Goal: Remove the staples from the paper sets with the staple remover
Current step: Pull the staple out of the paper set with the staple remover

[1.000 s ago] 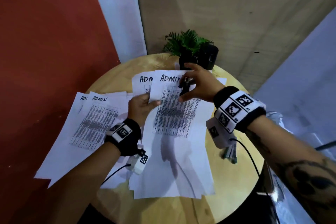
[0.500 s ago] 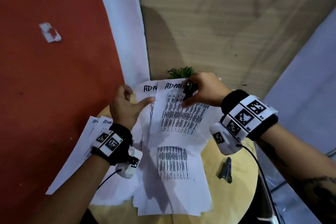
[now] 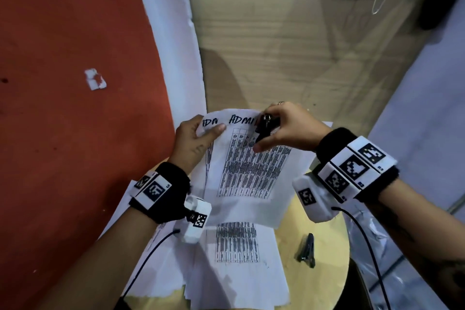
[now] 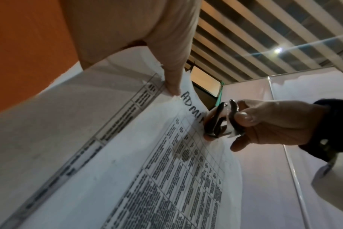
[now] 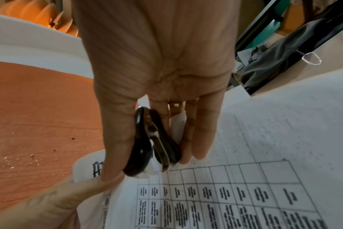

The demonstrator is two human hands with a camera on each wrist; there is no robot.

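Since half a second ago the paper set (image 3: 247, 166) has been lifted higher off the round wooden table (image 3: 324, 282), and the plant behind it is now hidden; the left hand (image 3: 195, 142) pinches its top left corner between thumb and fingers; the right hand (image 3: 284, 128) squeezes the glossy black staple remover (image 3: 264, 127), with its metal claws, at the top edge by the handwritten "ADMI"; thin white sheets printed with grids lie fanned on the table; one dark clip (image 3: 305, 250) lies beside them.
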